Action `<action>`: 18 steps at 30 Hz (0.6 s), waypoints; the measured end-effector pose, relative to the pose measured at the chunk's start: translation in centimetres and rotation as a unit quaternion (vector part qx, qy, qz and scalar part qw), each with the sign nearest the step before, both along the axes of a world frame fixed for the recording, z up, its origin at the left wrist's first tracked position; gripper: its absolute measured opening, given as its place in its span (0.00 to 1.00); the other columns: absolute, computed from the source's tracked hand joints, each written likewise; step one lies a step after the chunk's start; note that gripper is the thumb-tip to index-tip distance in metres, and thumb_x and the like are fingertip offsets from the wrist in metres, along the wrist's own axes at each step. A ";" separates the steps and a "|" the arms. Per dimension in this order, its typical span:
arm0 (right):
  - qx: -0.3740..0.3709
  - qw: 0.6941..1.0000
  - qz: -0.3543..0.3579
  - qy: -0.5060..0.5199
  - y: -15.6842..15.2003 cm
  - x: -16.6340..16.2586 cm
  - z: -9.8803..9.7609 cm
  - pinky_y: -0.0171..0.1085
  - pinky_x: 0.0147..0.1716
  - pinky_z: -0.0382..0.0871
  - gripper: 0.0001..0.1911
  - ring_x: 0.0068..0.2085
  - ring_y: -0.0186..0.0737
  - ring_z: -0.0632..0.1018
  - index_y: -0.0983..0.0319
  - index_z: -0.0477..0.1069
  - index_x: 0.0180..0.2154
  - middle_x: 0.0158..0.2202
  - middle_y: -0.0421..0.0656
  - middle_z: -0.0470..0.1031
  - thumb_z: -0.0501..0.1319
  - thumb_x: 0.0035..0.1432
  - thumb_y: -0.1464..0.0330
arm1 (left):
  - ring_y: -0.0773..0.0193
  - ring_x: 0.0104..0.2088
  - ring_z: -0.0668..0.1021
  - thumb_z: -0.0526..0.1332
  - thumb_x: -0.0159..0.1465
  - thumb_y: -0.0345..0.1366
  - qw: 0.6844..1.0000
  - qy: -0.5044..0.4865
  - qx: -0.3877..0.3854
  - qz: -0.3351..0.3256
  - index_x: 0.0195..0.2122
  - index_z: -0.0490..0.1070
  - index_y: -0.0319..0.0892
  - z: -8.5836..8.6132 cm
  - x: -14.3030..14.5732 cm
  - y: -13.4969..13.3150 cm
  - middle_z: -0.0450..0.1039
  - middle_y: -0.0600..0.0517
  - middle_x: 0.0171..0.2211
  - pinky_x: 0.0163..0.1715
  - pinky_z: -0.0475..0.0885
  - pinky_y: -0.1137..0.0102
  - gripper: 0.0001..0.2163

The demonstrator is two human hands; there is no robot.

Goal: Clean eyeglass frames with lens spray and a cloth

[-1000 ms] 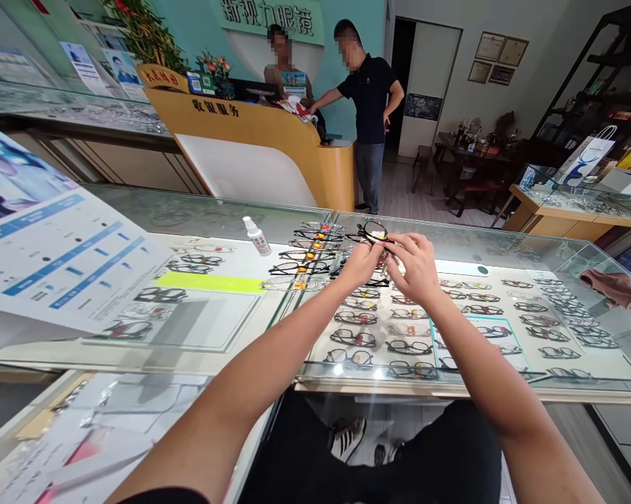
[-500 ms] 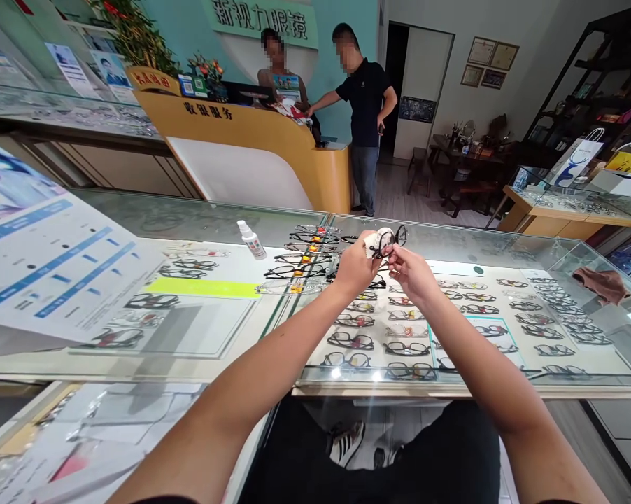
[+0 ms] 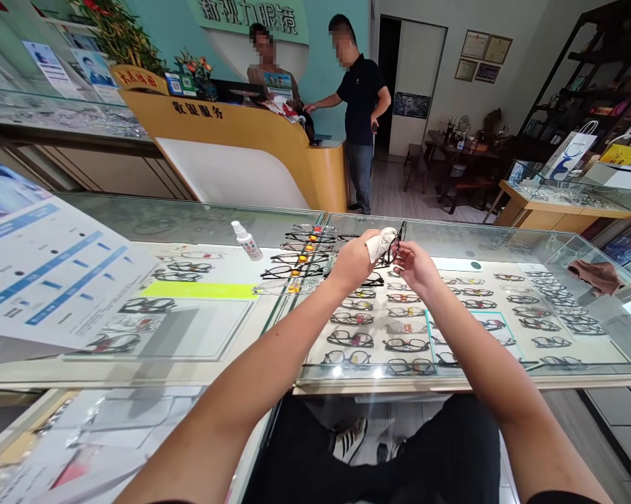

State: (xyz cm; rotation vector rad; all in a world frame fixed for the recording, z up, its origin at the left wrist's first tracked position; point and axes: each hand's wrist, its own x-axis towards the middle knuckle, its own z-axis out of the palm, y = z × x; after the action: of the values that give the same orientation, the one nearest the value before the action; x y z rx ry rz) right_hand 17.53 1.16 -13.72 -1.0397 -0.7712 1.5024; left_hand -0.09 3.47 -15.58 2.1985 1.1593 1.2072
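Observation:
Above the glass display counter [image 3: 215, 217] my left hand [image 3: 353, 262] is closed on a small white cloth [image 3: 379, 242], pressed against a pair of black-framed glasses [image 3: 395, 246]. My right hand [image 3: 416, 267] pinches the same glasses from the right side, holding them tilted up on edge. Just left of my hands, several more black glasses [image 3: 299, 253] lie in a row on the counter top. A small white spray bottle [image 3: 245, 240] lies further left.
Rows of glasses fill the case under the glass. A large printed chart [image 3: 47, 273] lies at the left, a brown cloth [image 3: 594, 274] at the right. Two people stand at a yellow reception desk [image 3: 252, 140] behind the counter. Another display case [image 3: 567, 199] stands at the right.
The glasses turned from lying flat in my fingers to standing on edge. The white cloth came up in my left hand onto the lens. The camera drifted slightly right.

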 end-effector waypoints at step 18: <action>0.199 0.950 0.047 -0.237 0.9 1.6 -0.3 0.39 0.40 0.62 0.15 0.35 0.39 0.69 0.57 0.71 0.24 0.27 0.37 0.69 0.66 0.48 0.53 | 0.64 0.28 0.73 0.73 0.61 0.49 0.909 -0.278 -0.295 -0.101 0.31 0.75 0.40 -0.8 1.8 0.9 0.74 0.54 0.27 0.32 0.70 0.70 0.17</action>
State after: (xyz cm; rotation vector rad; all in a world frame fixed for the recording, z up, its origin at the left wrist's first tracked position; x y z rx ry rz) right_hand 19.15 2.11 -13.97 -1.0705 -1.4159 1.1110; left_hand 1.67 4.40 -16.34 1.3599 0.8717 1.0998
